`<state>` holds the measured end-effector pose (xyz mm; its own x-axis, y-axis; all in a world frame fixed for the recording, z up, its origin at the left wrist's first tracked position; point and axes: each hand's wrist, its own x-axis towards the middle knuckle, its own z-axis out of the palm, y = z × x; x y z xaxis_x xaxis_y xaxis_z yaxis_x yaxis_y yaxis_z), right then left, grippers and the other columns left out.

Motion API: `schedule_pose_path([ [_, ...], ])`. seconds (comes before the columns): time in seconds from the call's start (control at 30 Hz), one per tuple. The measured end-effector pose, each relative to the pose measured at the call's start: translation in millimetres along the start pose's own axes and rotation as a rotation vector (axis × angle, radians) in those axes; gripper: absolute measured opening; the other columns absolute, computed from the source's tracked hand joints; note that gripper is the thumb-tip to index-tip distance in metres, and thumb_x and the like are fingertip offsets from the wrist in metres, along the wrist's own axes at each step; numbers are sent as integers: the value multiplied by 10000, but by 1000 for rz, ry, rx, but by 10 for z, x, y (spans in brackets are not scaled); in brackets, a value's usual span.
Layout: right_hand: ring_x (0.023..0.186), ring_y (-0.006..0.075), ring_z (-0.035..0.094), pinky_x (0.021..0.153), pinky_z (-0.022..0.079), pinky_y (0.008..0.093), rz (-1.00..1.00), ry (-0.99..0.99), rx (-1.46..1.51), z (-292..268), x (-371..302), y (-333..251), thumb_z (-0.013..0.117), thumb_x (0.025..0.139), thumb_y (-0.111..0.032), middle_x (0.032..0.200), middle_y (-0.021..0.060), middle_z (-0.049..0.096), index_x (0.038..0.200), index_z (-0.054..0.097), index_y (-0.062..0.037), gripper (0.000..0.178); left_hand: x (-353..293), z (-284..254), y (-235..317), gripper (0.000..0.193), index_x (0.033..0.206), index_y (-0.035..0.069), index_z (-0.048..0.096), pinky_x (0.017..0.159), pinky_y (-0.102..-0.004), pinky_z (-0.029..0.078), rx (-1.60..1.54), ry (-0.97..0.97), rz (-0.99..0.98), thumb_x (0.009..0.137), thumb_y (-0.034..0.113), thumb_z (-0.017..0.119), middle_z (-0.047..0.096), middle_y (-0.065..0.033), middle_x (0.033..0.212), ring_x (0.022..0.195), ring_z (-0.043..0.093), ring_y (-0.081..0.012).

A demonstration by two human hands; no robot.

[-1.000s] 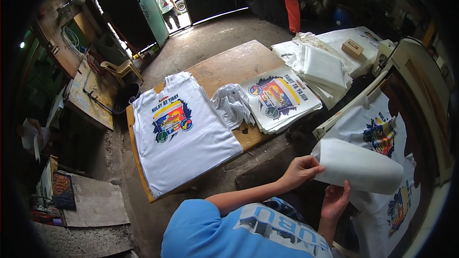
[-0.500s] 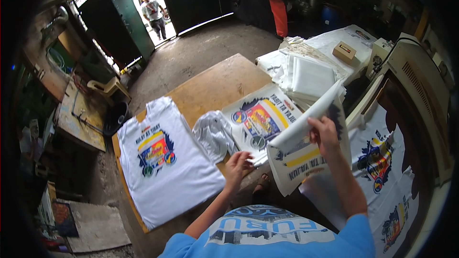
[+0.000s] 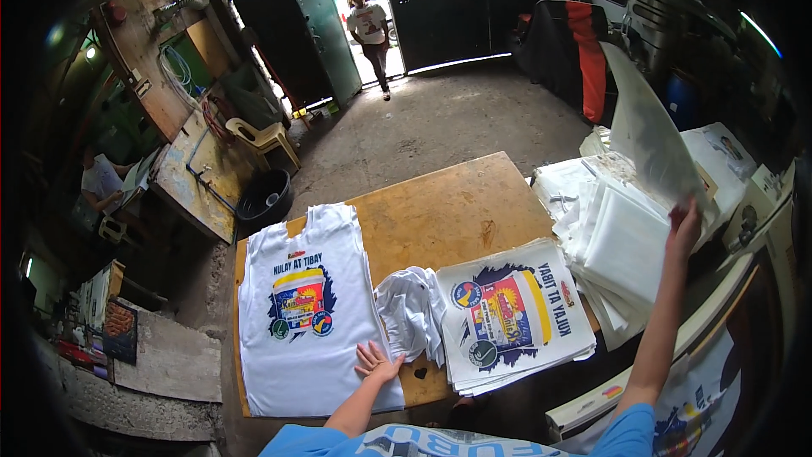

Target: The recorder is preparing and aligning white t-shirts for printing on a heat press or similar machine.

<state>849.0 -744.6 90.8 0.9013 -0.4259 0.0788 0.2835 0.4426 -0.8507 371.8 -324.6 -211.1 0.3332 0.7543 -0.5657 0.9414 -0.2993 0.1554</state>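
Observation:
My left hand (image 3: 379, 364) lies open with spread fingers on the lower right part of a white T-shirt (image 3: 296, 372). The shirt is laid flat and bears a colourful printed design. At the far right my right hand (image 3: 687, 224) is closed on the near edge of a large, thin, translucent sheet (image 3: 647, 127), which curves upward over the white pile. A stack of printed transfer sheets (image 3: 516, 322) with mirrored designs lies between my hands. Next to the shirt is a crumpled white cloth (image 3: 410, 309).
The wooden table (image 3: 440, 203) carries shirt and sheets. Beyond its right side is a pile of white sheets (image 3: 626, 228). A beige machine (image 3: 609, 398) stands at lower right. At far left are a plastic chair (image 3: 260, 137) and a black tub (image 3: 265, 197). A person (image 3: 370, 30) is at the doorway.
My left hand has moved left and now lies flat on the shirt. My right hand has carried the sheet away to the right, over the white pile. The person has come in through the doorway.

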Motion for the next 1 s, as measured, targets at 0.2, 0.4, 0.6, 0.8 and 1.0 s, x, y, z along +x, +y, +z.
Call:
schedule_pose_path([
  [0.2,375,103,453,344,393,214,207,437,-182,-1021,42,1640,671,706,-251,544,28,512,708,499,-77,245,28,-22,43,1160,1312,95,-229,942,-602,-82,47,-121,-21,620,781,400,-353,-179,1314,1230,-309,-316],
  [0.4,474,148,550,386,476,248,508,664,-230,-1652,-140,2499,608,758,-147,647,92,562,806,480,-17,188,-16,-95,73,1164,1295,112,-269,943,-587,-110,51,-184,-32,616,786,394,-357,-181,1311,1219,-334,-304],
  [0.6,528,222,571,424,507,285,475,630,-54,-1569,-173,2599,557,781,-109,713,154,554,921,445,87,266,15,-117,50,1160,1294,110,-270,947,-586,-97,69,-214,-39,616,794,376,-362,-185,1307,1216,-337,-305],
  [0.8,527,220,566,422,501,308,536,595,-323,-1327,-515,2371,551,758,-152,735,179,542,919,444,78,300,54,-127,41,1161,1292,111,-274,948,-588,-95,63,-224,-23,613,801,368,-368,-190,1301,1210,-346,-305],
  [1.0,495,218,546,354,451,282,407,441,-438,-1119,-1468,2416,452,700,-43,679,135,504,754,494,35,104,20,-145,58,1172,1292,119,-275,945,-593,-104,47,-228,25,601,807,375,-365,-190,1303,1208,-349,-306],
])
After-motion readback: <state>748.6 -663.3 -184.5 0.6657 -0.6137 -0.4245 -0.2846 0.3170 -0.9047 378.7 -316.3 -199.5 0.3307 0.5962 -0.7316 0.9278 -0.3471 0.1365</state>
